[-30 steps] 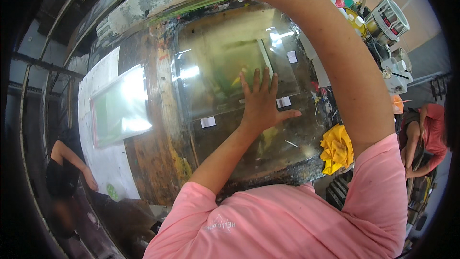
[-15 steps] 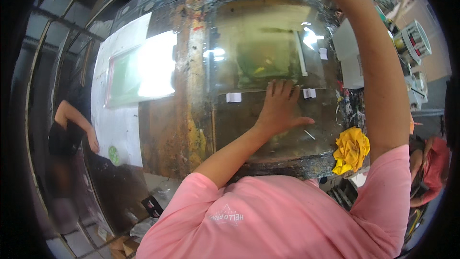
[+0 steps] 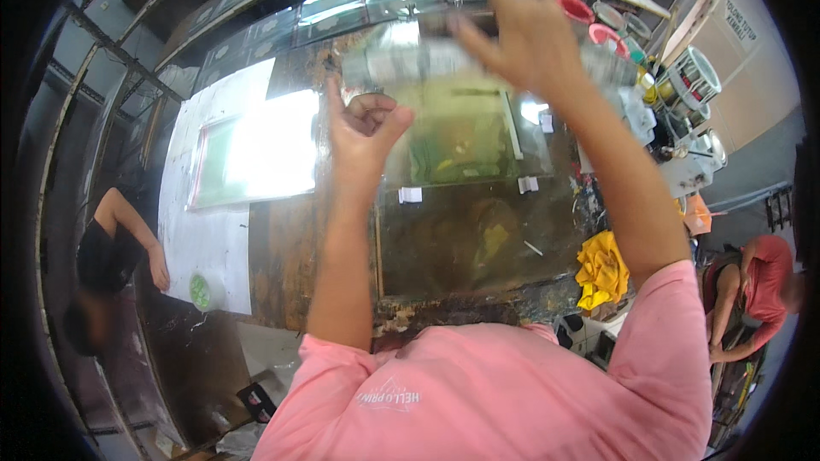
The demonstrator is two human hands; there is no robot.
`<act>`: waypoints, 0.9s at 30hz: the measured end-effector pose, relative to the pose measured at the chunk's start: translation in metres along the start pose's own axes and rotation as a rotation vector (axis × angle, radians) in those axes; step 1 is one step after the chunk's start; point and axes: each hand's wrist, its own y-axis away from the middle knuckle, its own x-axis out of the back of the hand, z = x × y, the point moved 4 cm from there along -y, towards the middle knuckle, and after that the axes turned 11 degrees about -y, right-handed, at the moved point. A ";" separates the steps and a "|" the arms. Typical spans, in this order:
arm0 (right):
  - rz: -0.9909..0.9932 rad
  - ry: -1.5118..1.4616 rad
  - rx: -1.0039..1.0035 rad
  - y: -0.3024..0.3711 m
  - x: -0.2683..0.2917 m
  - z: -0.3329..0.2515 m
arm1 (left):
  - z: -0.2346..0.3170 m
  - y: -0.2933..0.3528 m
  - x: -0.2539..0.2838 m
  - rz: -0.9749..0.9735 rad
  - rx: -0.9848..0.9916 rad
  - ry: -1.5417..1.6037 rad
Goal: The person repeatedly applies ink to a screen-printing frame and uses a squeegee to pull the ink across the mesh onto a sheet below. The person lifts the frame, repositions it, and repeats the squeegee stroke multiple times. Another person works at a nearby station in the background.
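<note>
A blurred grey-green bar point(image 3: 401, 66) crosses the far side of the work table, apparently the edge of a frame. By its left end is my left hand point(image 3: 363, 124), index finger stretched out, the others loosely curled around nothing visible. My right hand point(image 3: 538, 47), smeared by motion, passes over the bar with thumb and fingers apart; nothing shows in it. Below the bar lies a greenish sheet point(image 3: 461, 141) on the brown table top point(image 3: 461, 248). Small white folded tabs point(image 3: 410, 195) sit along its near side, and a white strip point(image 3: 512, 126) runs down its right side.
To the left, a shiny clear-covered panel point(image 3: 218, 158) rests on white paper point(image 3: 179, 243), with a green-topped cup point(image 3: 201, 292) nearby. A yellow cloth point(image 3: 602, 269) hangs at the table's near right corner. Tubs point(image 3: 692, 77) crowd the right; people are at both sides.
My left hand has lifted off the table and moved up and left. My right hand has come down and left from the top edge. The bar now lies lower in view.
</note>
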 end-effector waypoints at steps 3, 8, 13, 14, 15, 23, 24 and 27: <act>-0.252 -0.065 0.087 0.069 -0.017 -0.001 | -0.011 0.021 0.012 -0.129 0.031 -0.031; -0.608 -0.374 0.085 0.140 -0.065 0.016 | -0.083 0.072 0.013 -0.044 -0.079 -0.603; -0.452 -0.263 0.180 0.119 -0.125 0.062 | -0.123 0.085 0.015 0.034 -0.281 -0.987; -0.409 -0.204 0.231 0.103 -0.141 0.079 | -0.126 0.085 0.016 0.018 -0.290 -0.967; -0.425 -0.201 0.212 0.083 -0.161 0.100 | -0.128 0.085 0.017 0.014 -0.265 -0.989; -0.391 -0.189 0.149 -0.008 -0.273 0.180 | -0.124 0.084 0.018 -0.011 -0.289 -0.963; -0.408 -0.132 0.109 -0.005 -0.278 0.179 | -0.124 0.084 0.018 -0.008 -0.311 -0.977; -0.427 -0.078 0.022 0.018 -0.268 0.163 | -0.124 0.083 0.017 0.012 -0.334 -0.971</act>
